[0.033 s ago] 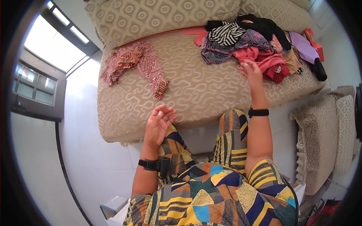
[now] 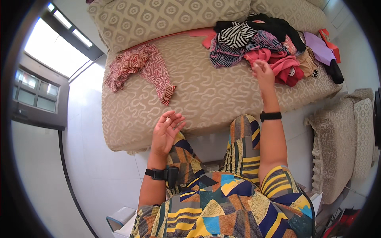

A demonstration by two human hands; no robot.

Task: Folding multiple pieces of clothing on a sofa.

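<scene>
My right hand (image 2: 264, 77) hovers at the near left edge of a heap of clothes, over a coral-red garment (image 2: 285, 65). Its fingers are loosely curled, with nothing seen in them; whether they touch the cloth is unclear. Close to the sofa's front edge, above my knee, my left hand (image 2: 168, 131) is held palm up, fingers apart and bent, holding nothing. Beyond it lies a crumpled red-and-white patterned garment (image 2: 152, 69). The heap also has a zebra-striped cloth (image 2: 237, 35), a black garment (image 2: 279, 28), a blue-and-pink striped piece (image 2: 226, 55) and a lilac cloth (image 2: 318, 48).
Everything lies on a beige patterned sofa (image 2: 202, 91) with large back cushions (image 2: 170, 18). A red box-like item (image 2: 330, 45) stands at its right end. To the right is a covered armchair (image 2: 335, 146); at the left, a dark-framed door (image 2: 41, 97) stands ajar.
My right hand has shifted very slightly left, its fingers curled a little more. My left hand and the clothes look the same.
</scene>
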